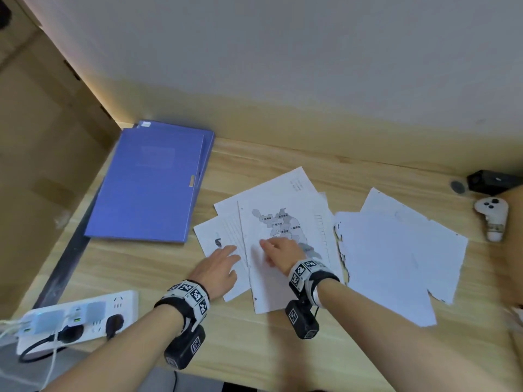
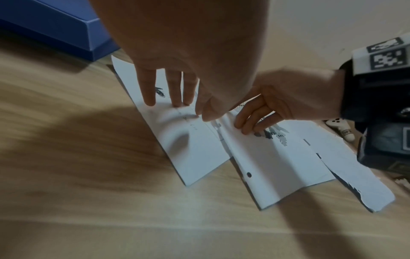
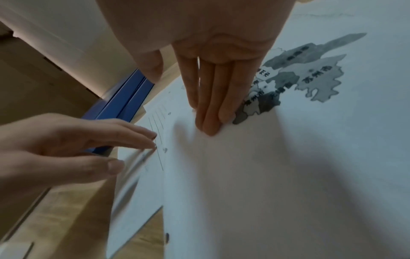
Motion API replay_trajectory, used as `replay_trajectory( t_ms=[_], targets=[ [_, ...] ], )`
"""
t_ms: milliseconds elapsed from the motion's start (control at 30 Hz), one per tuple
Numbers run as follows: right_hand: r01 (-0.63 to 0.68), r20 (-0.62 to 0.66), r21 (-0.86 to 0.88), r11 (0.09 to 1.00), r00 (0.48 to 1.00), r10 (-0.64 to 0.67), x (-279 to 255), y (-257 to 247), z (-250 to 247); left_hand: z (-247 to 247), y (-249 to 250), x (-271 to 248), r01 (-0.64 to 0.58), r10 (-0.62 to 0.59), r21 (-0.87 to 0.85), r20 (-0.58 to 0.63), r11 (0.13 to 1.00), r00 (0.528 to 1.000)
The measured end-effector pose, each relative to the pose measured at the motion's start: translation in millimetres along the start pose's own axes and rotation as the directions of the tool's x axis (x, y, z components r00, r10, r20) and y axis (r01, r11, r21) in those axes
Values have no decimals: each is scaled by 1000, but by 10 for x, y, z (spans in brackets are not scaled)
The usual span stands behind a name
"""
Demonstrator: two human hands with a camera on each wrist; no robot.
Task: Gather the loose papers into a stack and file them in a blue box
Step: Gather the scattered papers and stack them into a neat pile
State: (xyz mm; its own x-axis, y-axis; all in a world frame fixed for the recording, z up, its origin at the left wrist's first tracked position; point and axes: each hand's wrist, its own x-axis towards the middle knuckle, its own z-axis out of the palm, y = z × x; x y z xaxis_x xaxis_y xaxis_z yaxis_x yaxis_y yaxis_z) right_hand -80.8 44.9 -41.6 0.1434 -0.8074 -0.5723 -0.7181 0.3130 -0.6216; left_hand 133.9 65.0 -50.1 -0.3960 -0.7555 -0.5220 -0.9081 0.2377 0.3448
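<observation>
Loose white papers lie fanned over the wooden desk [image 1: 169,264]. The top sheet, a map page [image 1: 283,222] [image 3: 310,75], overlaps a lined sheet [image 1: 223,236] [image 2: 195,149]. My right hand [image 1: 278,248] [image 3: 210,112] presses straight fingers flat on the map page. My left hand [image 1: 223,261] [image 2: 168,98] rests with straight fingers on the lined sheet beside it. A second pile of blank, ragged-edged sheets [image 1: 396,256] lies to the right. The blue box [image 1: 150,185] [image 2: 55,26] [image 3: 124,103] lies flat and closed at the desk's back left.
A white power strip [image 1: 73,318] with plugs sits at the front left edge. A white controller [image 1: 492,219] and a black device [image 1: 492,181] lie at the far right. Cardboard boxes [image 1: 42,165] stand left of the desk; a wall runs behind.
</observation>
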Motion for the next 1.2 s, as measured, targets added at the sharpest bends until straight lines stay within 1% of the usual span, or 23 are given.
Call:
replay_trajectory(
  t_ms=[67,133,200,233,267,367,467,533,600,733,833,967,1067,1133,1200],
  targets=[
    [0,2,113,994,1000,0,-24,44,-70,-54,48,41,13,-13,8,-38,1000,999],
    [-16,-35,195,981,999,23,-83,168,-193,-129,127,118,53,-50,23,-116,998,992],
    [-17,-113,166,986,993,36,-184,351,-389,-204,232,240,65,-63,6,-171,998,983],
    [-17,-166,128,992,985,39,-237,454,-499,-240,286,301,49,-50,-10,-185,999,981],
    [-47,-220,111,993,973,70,-302,593,-627,-274,369,383,17,-19,-17,-192,1000,981],
    [-177,-363,185,967,902,234,-467,1078,-979,-359,705,647,-91,89,1,-193,996,977],
    [-279,-447,239,930,819,360,-642,1484,-1250,-408,1077,916,-165,167,28,-147,986,975],
    [-349,-477,281,894,757,446,-726,1731,-1381,-424,1303,1094,-205,210,56,-112,977,971],
    [-414,-504,269,870,709,493,-785,1934,-1473,-442,1518,1261,-233,240,88,-79,968,967],
    [-544,-491,208,813,661,568,-837,2196,-1555,-472,1888,1606,-290,297,132,-32,948,954],
    [-607,-464,158,779,651,601,-848,2337,-1606,-502,2173,1912,-344,349,142,-9,928,937],
    [-642,-383,126,756,672,634,-885,2562,-1658,-539,2703,2383,-438,451,208,-18,875,892],
    [-637,-370,113,763,686,627,-897,2641,-1676,-522,3064,2763,-488,506,275,7,828,863],
    [-607,-380,104,788,708,596,-900,2671,-1678,-479,3222,2997,-495,504,294,53,817,862],
    [-591,-381,84,802,725,574,-898,2704,-1681,-454,3333,3153,-462,461,304,82,833,884]
  ],
)
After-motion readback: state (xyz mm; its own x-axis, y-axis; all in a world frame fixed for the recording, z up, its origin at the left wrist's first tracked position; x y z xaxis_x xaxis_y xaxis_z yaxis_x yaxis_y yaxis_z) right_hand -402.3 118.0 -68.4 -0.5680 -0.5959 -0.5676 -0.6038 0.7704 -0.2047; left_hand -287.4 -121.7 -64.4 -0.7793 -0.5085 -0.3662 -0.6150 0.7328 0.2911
